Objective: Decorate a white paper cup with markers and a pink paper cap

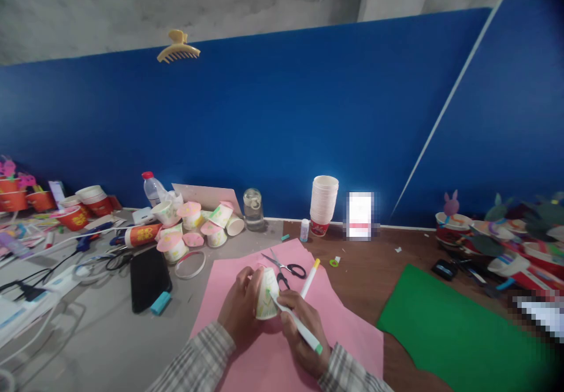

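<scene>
My left hand (241,302) is closed around a small white paper cup (267,295), which lies tilted and bears green and yellow marks. In my right hand (304,334) is a white marker pen with a green end (308,334); its tip meets the cup's side. Both hands are above pink paper (259,357). Just beyond them, a pair of scissors (286,267) with black handles lies on the paper. Beside it rests a white marker with a yellow end (311,278).
Decorated paper cups (215,233) cluster at the left, near a black phone (150,277). A glass jar (253,210) and a tall cup stack (324,204) stand by the blue partition (282,116). Green paper (453,333) lies at the right, before several animal-topped cups (453,227).
</scene>
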The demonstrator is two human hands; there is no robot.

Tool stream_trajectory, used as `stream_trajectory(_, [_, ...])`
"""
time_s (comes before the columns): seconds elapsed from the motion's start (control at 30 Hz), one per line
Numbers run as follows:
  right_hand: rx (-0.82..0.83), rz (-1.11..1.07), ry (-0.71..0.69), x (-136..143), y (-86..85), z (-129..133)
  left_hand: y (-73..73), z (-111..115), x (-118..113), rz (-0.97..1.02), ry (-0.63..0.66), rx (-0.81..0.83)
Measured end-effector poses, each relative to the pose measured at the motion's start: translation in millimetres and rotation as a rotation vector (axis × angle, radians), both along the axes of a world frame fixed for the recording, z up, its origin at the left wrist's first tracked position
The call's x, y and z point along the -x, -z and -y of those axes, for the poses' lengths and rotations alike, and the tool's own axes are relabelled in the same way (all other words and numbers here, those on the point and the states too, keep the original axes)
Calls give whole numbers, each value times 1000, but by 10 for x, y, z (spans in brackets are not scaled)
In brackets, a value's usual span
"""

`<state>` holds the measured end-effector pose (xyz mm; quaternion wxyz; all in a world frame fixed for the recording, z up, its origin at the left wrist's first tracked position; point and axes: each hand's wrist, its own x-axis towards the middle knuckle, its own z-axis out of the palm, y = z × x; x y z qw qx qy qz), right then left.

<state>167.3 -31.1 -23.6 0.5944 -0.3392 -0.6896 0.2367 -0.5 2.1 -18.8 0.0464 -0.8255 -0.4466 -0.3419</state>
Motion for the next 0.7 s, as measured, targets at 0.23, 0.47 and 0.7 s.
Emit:
stream_trajectory(0.23, [18, -2, 2, -1, 9, 8, -12, -5, -12, -8, 7, -17])
stream_trajectory(0.47, [-18, 22, 4, -8, -7, 7, 43, -15, 10, -13, -6, 7])
stream_trajectory(0.7, [-30, 37, 11, -3, -14, 1, 4, -3, 1, -43, 12, -43])
